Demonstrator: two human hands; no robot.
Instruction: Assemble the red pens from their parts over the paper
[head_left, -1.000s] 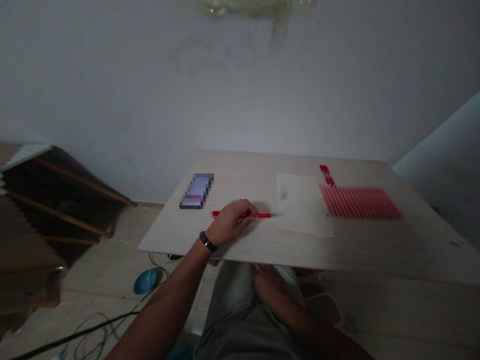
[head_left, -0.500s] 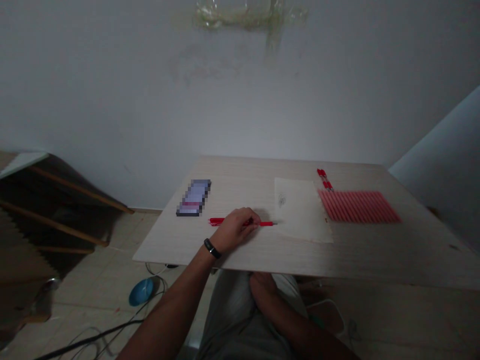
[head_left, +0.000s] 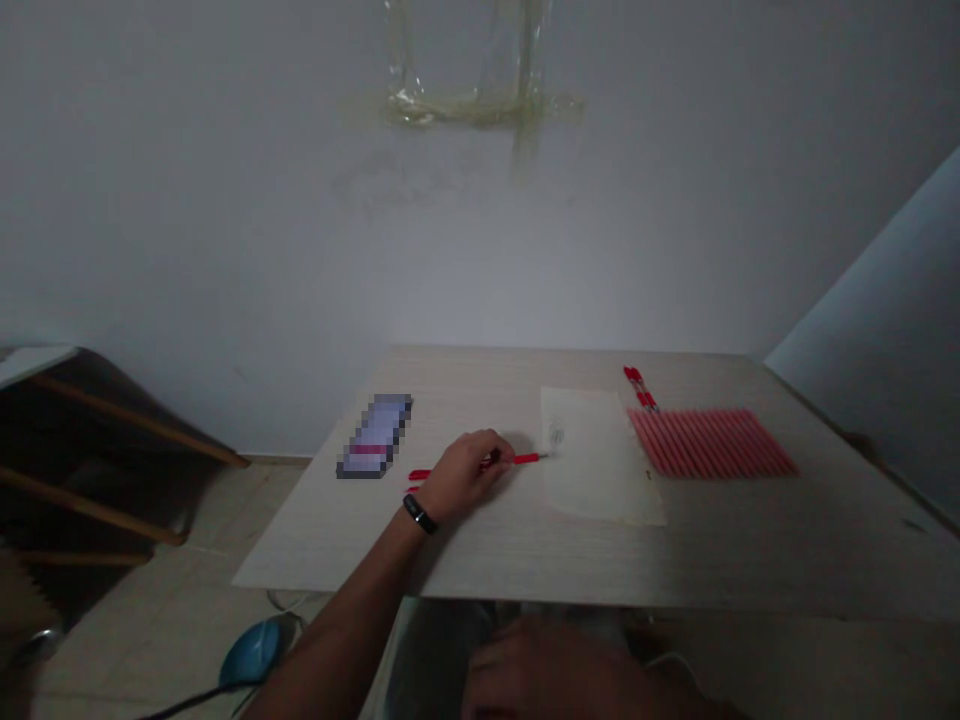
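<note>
My left hand (head_left: 471, 470), with a black band on its wrist, is closed around a red pen (head_left: 527, 458). The pen's thin tip points right and reaches the left edge of a sheet of paper (head_left: 592, 475) with a small dark scribble on it. Other red pen ends (head_left: 418, 475) show on the table left of the same hand, partly covered by it. My right hand (head_left: 536, 665) is low in front of the table edge, over my lap. Dimness and motion blur hide its fingers.
A phone (head_left: 375, 436) with a blurred-out screen lies at the table's left. On the right, a row of slim pinkish-red sticks (head_left: 712, 442) lies side by side, with red pens (head_left: 641, 388) behind it. A blue bowl (head_left: 251, 652) and cables are on the floor.
My right hand has lifted from my lap towards the table edge. My left hand has raised the pen slightly, its tip now at the paper's edge. The view has tilted up.
</note>
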